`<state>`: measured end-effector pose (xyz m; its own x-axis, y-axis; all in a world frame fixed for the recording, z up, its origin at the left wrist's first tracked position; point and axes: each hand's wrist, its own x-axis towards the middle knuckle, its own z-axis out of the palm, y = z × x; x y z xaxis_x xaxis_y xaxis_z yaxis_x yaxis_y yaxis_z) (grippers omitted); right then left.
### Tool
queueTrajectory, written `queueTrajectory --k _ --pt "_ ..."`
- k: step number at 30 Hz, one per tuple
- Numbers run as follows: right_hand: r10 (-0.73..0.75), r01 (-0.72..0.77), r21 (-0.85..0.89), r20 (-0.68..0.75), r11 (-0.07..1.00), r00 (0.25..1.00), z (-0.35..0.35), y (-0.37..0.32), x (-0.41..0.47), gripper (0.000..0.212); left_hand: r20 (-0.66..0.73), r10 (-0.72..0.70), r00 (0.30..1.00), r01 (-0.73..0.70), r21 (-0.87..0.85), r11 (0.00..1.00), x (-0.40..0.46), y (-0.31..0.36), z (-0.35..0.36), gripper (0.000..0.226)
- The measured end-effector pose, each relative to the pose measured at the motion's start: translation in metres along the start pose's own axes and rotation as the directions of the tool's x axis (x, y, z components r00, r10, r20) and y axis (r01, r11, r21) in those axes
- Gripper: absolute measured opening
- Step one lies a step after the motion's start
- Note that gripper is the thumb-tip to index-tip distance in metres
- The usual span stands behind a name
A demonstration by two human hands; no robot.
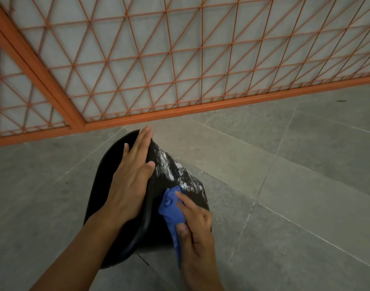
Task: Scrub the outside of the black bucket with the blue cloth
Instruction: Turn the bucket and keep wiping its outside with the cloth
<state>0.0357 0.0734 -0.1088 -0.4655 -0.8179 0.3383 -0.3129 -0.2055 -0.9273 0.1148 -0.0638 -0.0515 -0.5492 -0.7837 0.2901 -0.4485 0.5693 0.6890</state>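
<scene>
The black bucket [186, 198] stands on the grey tiled floor below me, its outer right wall streaked with white residue. My left hand [131, 181] lies flat across the bucket's rim and mouth, fingers straight and pointing away from me. The blue cloth [170, 206] is bunched against the bucket's outer wall just under the white streaks. My right hand [195, 225] grips the cloth, thumb and fingers curled round it, and presses it against the bucket's side.
An orange metal grille fence [179, 66] with a thick bottom rail runs across the view just beyond the bucket. Grey floor tiles [295, 185] stretch to the right and left of the bucket.
</scene>
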Motion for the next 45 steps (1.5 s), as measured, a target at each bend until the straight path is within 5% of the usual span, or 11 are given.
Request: queueTrajectory --k 6,11,15,22,27,31,34,38,41,45 --pt "0.135 -0.137 0.065 0.047 0.988 0.99 -0.011 -0.001 0.029 0.039 -0.003 -0.03 1.0 0.03 0.017 0.999 0.002 0.002 -0.002 0.068" --pt "0.066 -0.07 0.057 0.076 0.996 0.995 -0.007 -0.009 0.025 0.04 0.003 -0.025 1.0 0.025 0.011 1.0 0.002 -0.003 -0.003 0.067" --pt "0.269 -0.283 0.075 0.163 0.956 0.949 -0.026 0.002 0.034 0.041 -0.009 -0.054 0.999 0.054 0.013 0.998 0.003 -0.003 -0.006 0.068" --pt "0.184 -0.187 0.009 0.12 0.982 0.976 -0.02 -0.011 0.033 0.041 0.007 -0.009 1.0 0.009 0.016 1.0 0.001 0.0 -0.004 0.068" --pt "0.265 -0.252 0.175 -0.056 0.952 0.963 -0.013 -0.022 0.013 0.052 0.001 -0.005 1.0 0.005 0.021 1.0 0.0 0.004 -0.004 0.067" --pt "0.098 -0.099 -0.096 -0.016 0.99 0.995 -0.009 -0.022 0.034 0.05 0.008 -0.01 1.0 0.01 0.011 1.0 -0.001 0.005 -0.003 0.067" --pt "0.151 -0.156 -0.106 -0.052 0.982 0.987 -0.007 -0.022 0.032 0.046 0.01 -0.003 1.0 0.002 0.021 1.0 0.0 0.008 -0.002 0.066" --pt "0.044 -0.069 -0.234 -0.112 0.97 0.993 0.005 -0.03 0.026 0.048 0.01 -0.004 1.0 0.004 -0.016 1.0 -0.002 0.006 -0.004 0.066" --pt "0.183 -0.192 -0.142 -0.075 0.971 0.98 0.001 -0.026 0.044 0.044 0.0 -0.033 0.999 0.033 0.001 0.999 -0.002 0.008 -0.004 0.062" --pt "0.006 -0.033 -0.232 -0.116 0.972 0.993 0.003 -0.031 0.017 0.051 -0.005 -0.037 0.999 0.037 0.026 0.999 0.002 0.011 -0.003 0.065"
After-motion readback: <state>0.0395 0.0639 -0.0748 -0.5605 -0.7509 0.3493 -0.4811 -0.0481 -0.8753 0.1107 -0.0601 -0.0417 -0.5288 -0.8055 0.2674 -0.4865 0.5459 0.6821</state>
